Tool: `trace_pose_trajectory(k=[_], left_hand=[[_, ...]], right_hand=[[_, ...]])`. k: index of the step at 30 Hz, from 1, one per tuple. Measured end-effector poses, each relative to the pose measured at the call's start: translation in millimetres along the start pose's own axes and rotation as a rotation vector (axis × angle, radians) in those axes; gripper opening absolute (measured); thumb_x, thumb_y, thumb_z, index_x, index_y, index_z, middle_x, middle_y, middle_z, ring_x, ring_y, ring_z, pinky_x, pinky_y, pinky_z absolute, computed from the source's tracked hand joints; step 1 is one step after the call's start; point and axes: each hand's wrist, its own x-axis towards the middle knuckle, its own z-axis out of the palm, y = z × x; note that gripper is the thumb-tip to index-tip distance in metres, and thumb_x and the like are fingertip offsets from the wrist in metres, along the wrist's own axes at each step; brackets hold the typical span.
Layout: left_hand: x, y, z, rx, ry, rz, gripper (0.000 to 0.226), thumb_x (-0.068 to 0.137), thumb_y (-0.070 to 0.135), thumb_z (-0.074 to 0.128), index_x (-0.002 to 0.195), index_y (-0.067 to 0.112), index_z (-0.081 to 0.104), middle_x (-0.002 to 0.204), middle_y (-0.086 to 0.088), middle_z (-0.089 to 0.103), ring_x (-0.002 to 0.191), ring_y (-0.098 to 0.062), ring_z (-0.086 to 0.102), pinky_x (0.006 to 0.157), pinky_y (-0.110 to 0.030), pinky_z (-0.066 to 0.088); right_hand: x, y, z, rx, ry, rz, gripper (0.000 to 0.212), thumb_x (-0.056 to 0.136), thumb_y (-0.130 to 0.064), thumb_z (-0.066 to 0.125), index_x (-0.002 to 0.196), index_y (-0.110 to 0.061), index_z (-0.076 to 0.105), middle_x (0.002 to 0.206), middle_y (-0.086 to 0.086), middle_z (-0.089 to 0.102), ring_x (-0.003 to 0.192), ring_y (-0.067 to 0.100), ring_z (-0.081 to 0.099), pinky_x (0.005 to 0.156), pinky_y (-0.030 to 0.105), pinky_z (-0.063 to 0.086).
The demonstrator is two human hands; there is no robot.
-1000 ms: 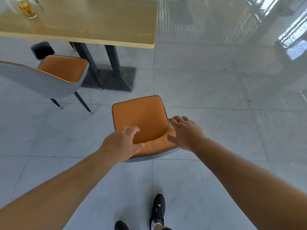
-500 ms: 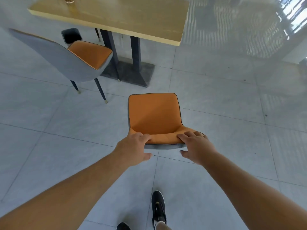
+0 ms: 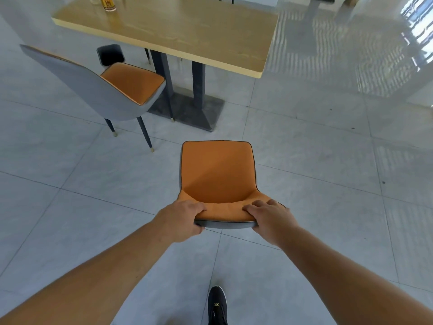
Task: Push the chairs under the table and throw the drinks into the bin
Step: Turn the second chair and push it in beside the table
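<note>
Presently, the near chair (image 3: 218, 174), orange seat and grey shell, is gripped at the top of its backrest by the left hand (image 3: 181, 219) and the right hand (image 3: 269, 220), fingers curled over the edge; it stands clear of the table (image 3: 187, 31). A second chair (image 3: 112, 90) is set at the table's left side, a bin (image 3: 110, 55) beyond it, and a drink (image 3: 107, 3) is placed on the tabletop's far left.

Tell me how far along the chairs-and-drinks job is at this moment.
Nothing looks finished. In hand: the left hand and right hand grip the backrest of the near orange-seated chair, which stands clear of the light wooden table. Left: the second grey-backed chair is only partly under the table, and the yellow drink glass sits on the tabletop, not yet in the dark bin.
</note>
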Motion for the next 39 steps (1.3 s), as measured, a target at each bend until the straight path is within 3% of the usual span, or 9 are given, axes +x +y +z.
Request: trace_pose_trajectory(k=[14, 28, 39], left_hand=[[32.5, -85.8, -53.5, -0.019, 0.037, -0.047, 0.046, 0.085, 0.051, 0.065, 0.128, 0.040, 0.052, 0.116, 0.010, 0.058, 0.092, -0.012, 0.049, 0.077, -0.029, 0.048], [90.0, -240.1, -158.7, 0.095, 0.031, 0.014, 0.051, 0.094, 0.047, 0.062, 0.141, 0.035, 0.046, 0.138, 0.004, 0.052, 0.116, -0.018, 0.050, 0.092, -0.033, 0.048], [182.9, -300.3, -229.1, 0.094, 0.021, 0.035, 0.057, 0.091, 0.050, 0.062, 0.143, 0.036, 0.044, 0.140, 0.005, 0.049, 0.120, -0.018, 0.049, 0.096, -0.035, 0.048]], right_hand=[[76.9, -63.8, -51.8, 0.019, 0.027, 0.000, 0.045, 0.098, -0.045, 0.060, 0.141, -0.039, 0.044, 0.132, -0.010, 0.058, 0.124, 0.028, 0.050, 0.097, 0.062, 0.049], [192.2, -183.4, -133.1, 0.069, 0.039, 0.042, 0.045, 0.100, -0.043, 0.059, 0.143, -0.036, 0.047, 0.131, -0.004, 0.057, 0.122, 0.028, 0.053, 0.096, 0.058, 0.054], [297.6, -178.3, -194.3, 0.100, 0.084, 0.044, 0.046, 0.099, -0.045, 0.061, 0.143, -0.037, 0.046, 0.129, -0.005, 0.058, 0.119, 0.028, 0.055, 0.096, 0.058, 0.053]])
